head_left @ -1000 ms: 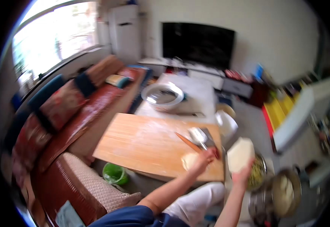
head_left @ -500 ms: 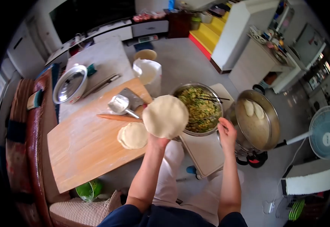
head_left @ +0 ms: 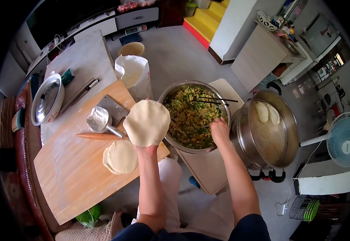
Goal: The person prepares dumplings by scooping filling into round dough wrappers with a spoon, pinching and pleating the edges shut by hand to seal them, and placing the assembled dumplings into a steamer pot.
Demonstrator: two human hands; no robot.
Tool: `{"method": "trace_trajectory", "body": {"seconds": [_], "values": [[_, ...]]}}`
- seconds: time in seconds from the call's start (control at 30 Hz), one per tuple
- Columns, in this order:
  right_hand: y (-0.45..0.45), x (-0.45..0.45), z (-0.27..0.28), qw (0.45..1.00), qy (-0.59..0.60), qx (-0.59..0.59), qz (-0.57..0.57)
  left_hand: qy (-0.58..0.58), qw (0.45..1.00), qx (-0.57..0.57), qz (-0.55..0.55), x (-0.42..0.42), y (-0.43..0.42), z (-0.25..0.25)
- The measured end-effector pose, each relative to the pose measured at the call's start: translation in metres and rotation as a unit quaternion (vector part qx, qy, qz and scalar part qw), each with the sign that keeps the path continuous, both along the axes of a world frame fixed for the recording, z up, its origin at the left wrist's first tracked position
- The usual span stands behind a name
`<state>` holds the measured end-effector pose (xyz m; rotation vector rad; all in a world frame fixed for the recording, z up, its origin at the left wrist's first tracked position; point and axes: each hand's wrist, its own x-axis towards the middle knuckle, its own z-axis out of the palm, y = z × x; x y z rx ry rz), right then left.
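Note:
A round flat dough wrapper [head_left: 147,122] rests on my left hand [head_left: 146,149], which supports it from below near the board's right end. My right hand [head_left: 220,129] is at the right rim of a steel bowl of chopped filling [head_left: 187,114], closed on the handle of a spoon [head_left: 203,127] whose end is in the filling. Chopsticks [head_left: 215,99] lie across the bowl's far side. More wrappers [head_left: 120,157] lie stacked on the wooden board [head_left: 68,168], beside a rolling pin [head_left: 98,136], a metal scoop with flour [head_left: 98,119] and a flat scraper [head_left: 112,107].
To the right stands a steel steamer pot [head_left: 289,120] holding two filled dough pieces [head_left: 268,113]. A white sack [head_left: 134,76] stands behind the board. At the left is a lidded basin [head_left: 48,98]. A fan [head_left: 345,138] is at the far right.
The view has swung right and down. My right hand has moved from beside the bowl to its inner edge and closed on the spoon. The wrapper stays on my left hand.

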<state>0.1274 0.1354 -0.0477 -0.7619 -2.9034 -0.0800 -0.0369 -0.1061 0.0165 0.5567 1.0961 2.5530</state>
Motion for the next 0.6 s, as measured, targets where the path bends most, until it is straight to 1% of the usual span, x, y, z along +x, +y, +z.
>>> {"method": "trace_trajectory", "body": {"seconds": [0.03,0.07,0.17,0.2,0.27,0.3,0.33,0.37,0.47,0.57,0.6], "values": [[0.003,-0.005,-0.004,1.000,-0.020,0.010,-0.002,0.021,0.998,-0.042,0.046,0.000,0.000,-0.002],[0.005,-0.009,-0.008,0.999,-0.041,0.017,-0.006,0.203,0.920,-0.282,0.182,-0.002,0.000,-0.003],[0.008,-0.018,-0.012,0.995,-0.099,0.023,-0.014,0.145,0.909,-0.345,0.186,-0.018,0.008,-0.017],[0.010,-0.021,-0.014,0.994,-0.110,0.018,-0.015,0.003,0.973,-0.202,0.115,-0.019,0.008,-0.014],[0.016,-0.024,-0.015,0.992,-0.126,0.029,0.002,0.034,0.952,-0.292,0.080,-0.024,0.008,-0.015],[0.018,-0.027,-0.015,0.990,-0.139,0.016,0.007,0.203,0.829,-0.509,0.112,-0.027,0.007,-0.018],[0.019,-0.029,-0.015,0.988,-0.154,0.001,0.012,0.283,0.733,-0.607,0.119,-0.028,0.006,-0.021],[0.019,-0.029,-0.015,0.985,-0.168,-0.014,0.019,0.360,0.619,-0.686,0.130,-0.029,0.006,-0.023],[0.017,-0.022,-0.010,0.990,-0.096,-0.001,0.101,0.376,0.586,-0.707,0.123,-0.029,0.011,-0.010],[0.020,-0.022,-0.008,0.973,-0.187,-0.119,0.059,0.384,0.547,-0.736,0.105,-0.029,0.020,0.012],[0.016,-0.022,-0.003,0.966,-0.154,-0.202,0.049,0.380,0.529,-0.754,0.088,-0.029,0.022,0.021]]}}
